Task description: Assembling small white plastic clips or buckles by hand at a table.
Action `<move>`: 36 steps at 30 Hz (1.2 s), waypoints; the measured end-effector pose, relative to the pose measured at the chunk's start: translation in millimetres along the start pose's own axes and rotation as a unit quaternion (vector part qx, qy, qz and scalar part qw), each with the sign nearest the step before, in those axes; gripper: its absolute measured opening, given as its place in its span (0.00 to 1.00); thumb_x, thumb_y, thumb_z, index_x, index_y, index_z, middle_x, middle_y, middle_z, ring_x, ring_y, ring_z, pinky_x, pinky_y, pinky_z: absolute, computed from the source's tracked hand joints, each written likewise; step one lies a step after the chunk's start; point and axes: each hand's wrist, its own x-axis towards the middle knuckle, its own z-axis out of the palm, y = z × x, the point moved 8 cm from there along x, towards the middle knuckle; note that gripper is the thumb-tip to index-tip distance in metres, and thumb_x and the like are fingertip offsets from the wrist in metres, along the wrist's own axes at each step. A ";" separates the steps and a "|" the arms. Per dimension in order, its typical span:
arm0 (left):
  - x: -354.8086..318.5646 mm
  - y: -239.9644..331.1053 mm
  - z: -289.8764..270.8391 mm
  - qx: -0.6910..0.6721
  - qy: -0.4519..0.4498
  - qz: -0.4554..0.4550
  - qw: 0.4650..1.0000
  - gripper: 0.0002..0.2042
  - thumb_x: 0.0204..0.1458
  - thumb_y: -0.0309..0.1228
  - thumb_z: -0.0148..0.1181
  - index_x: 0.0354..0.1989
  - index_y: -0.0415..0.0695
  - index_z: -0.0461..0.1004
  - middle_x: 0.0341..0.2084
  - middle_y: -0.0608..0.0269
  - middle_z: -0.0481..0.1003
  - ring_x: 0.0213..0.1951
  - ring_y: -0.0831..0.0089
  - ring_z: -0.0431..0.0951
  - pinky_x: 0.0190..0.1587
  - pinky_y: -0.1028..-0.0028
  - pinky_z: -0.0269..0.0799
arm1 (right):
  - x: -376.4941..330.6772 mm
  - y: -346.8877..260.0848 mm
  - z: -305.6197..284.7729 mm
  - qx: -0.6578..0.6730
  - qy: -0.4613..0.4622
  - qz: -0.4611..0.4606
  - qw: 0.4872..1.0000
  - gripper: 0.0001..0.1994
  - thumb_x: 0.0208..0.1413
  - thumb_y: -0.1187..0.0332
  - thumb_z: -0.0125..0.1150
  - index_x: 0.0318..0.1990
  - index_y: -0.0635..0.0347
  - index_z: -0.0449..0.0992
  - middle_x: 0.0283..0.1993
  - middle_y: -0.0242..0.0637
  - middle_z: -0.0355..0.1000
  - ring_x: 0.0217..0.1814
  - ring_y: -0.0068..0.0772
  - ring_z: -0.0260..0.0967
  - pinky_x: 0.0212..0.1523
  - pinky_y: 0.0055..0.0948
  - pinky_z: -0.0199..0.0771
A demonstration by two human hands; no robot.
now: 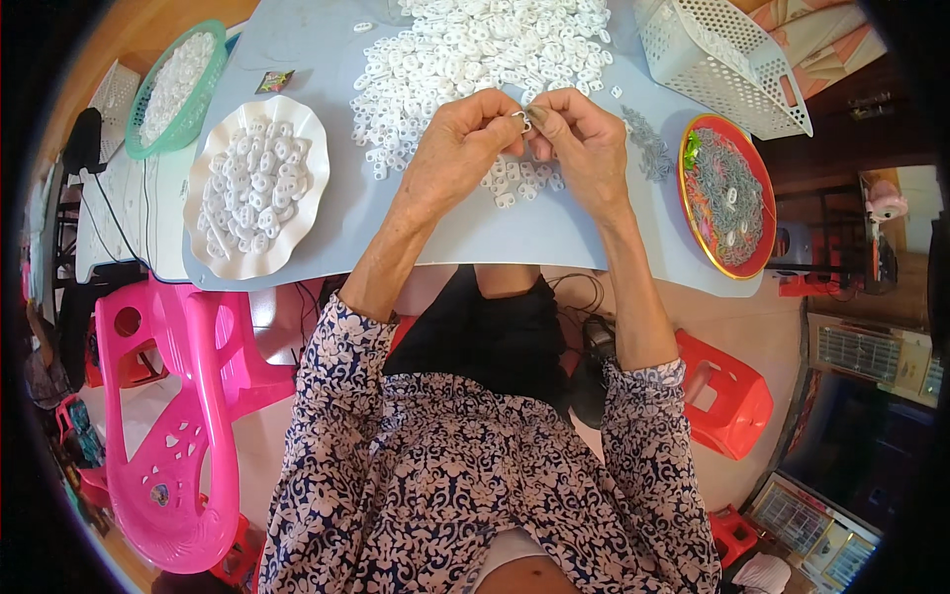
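Over the table, my left hand (457, 147) and my right hand (586, 141) meet with fingertips closed in a pinch. Between them is a small white plastic piece with holes (522, 121); the fingers partly cover it. Whether a second small part is in my right fingers I cannot make out. Just beyond my hands spreads a large heap of similar white pieces (475, 49), and a few more white pieces (520, 178) lie below them. To the right of my right hand is a loose pile of small grey parts (646, 144).
A white scalloped plate (315, 168) of white pieces stands left; a green basket (141, 139) of them is farther left. At right are a red round tray (757, 163) with grey parts and a white perforated basket (782, 119). A pink chair (220, 475) and red stool (742, 406) flank me.
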 end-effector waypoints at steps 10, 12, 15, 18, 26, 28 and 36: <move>2.4 0.2 -3.9 -0.014 0.014 0.008 1.000 0.06 0.53 0.28 0.52 0.31 0.39 0.73 0.21 0.70 0.70 0.27 0.83 0.68 0.34 0.81 0.63 | 1.8 -3.8 0.7 0.048 -0.014 -0.007 0.999 0.05 0.56 0.75 0.55 0.37 0.66 0.76 0.25 0.30 0.73 0.27 0.16 0.67 0.30 0.15 0.68; 2.2 -0.7 -5.1 -0.007 0.003 0.003 1.000 0.07 0.54 0.29 0.51 0.34 0.38 0.73 0.22 0.70 0.70 0.28 0.83 0.68 0.36 0.81 0.63 | 2.4 -2.8 0.3 0.046 -0.005 0.001 0.999 0.05 0.56 0.75 0.55 0.37 0.66 0.76 0.26 0.31 0.73 0.27 0.16 0.68 0.30 0.15 0.69; 2.4 0.1 -2.1 0.010 0.014 -0.010 1.000 0.07 0.54 0.28 0.51 0.33 0.38 0.72 0.22 0.70 0.70 0.28 0.83 0.68 0.35 0.82 0.62 | 3.6 7.8 -1.4 0.070 0.003 0.035 0.997 0.06 0.56 0.76 0.55 0.38 0.68 0.75 0.27 0.32 0.73 0.28 0.18 0.68 0.31 0.17 0.70; 2.5 3.8 -1.6 -0.027 0.025 0.011 0.999 0.05 0.52 0.26 0.50 0.28 0.39 0.72 0.19 0.70 0.69 0.25 0.84 0.66 0.29 0.82 0.61 | 4.7 -1.7 -0.3 0.026 -0.029 0.037 0.999 0.06 0.57 0.76 0.54 0.38 0.67 0.76 0.27 0.31 0.73 0.27 0.18 0.68 0.31 0.17 0.70; -0.5 6.1 -9.1 -0.055 0.063 0.004 0.996 0.05 0.52 0.26 0.51 0.30 0.37 0.71 0.21 0.68 0.70 0.27 0.83 0.67 0.32 0.82 0.63 | 12.4 -18.3 -5.2 -0.158 -0.076 0.039 0.984 0.06 0.55 0.77 0.53 0.38 0.65 0.76 0.30 0.35 0.75 0.31 0.20 0.73 0.32 0.20 0.72; -1.7 4.4 -12.8 -0.073 0.088 -0.008 0.993 0.05 0.52 0.26 0.50 0.30 0.37 0.71 0.21 0.68 0.71 0.27 0.82 0.67 0.33 0.81 0.64 | 13.4 -21.1 -3.0 -0.349 -0.121 0.030 0.929 0.07 0.51 0.76 0.54 0.37 0.63 0.76 0.30 0.39 0.75 0.29 0.27 0.74 0.31 0.24 0.72; 1.6 4.3 -14.1 -0.081 0.071 0.034 0.994 0.07 0.52 0.28 0.51 0.32 0.37 0.72 0.22 0.67 0.72 0.27 0.81 0.68 0.34 0.80 0.65 | 20.7 -23.4 12.3 -0.416 -0.192 -0.072 0.886 0.08 0.45 0.75 0.53 0.33 0.63 0.76 0.27 0.43 0.74 0.28 0.41 0.71 0.33 0.33 0.70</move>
